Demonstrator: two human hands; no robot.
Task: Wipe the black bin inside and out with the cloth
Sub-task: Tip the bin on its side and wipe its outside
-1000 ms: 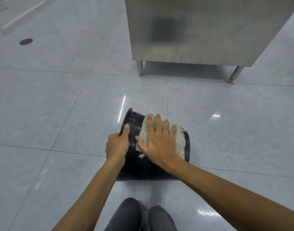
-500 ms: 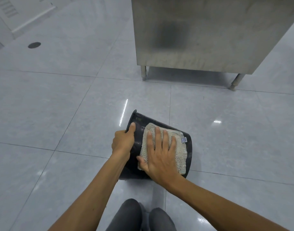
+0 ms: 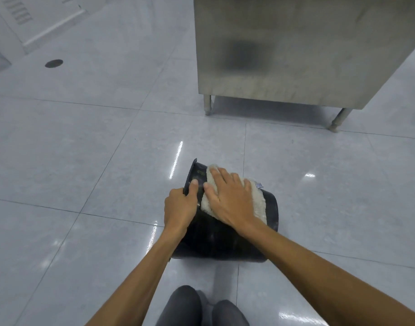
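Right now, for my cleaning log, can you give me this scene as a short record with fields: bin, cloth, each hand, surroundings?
bin: black bin, on its side on the tiled floor, opening facing left
cloth: off-white cloth, spread over the bin's upper outer wall
left hand: grips the bin's rim, thumb on the outer wall
right hand: fingers straight, pressing flat on the cloth
bin interior: not visible
surroundings: steel cabinet on legs, beyond the bin
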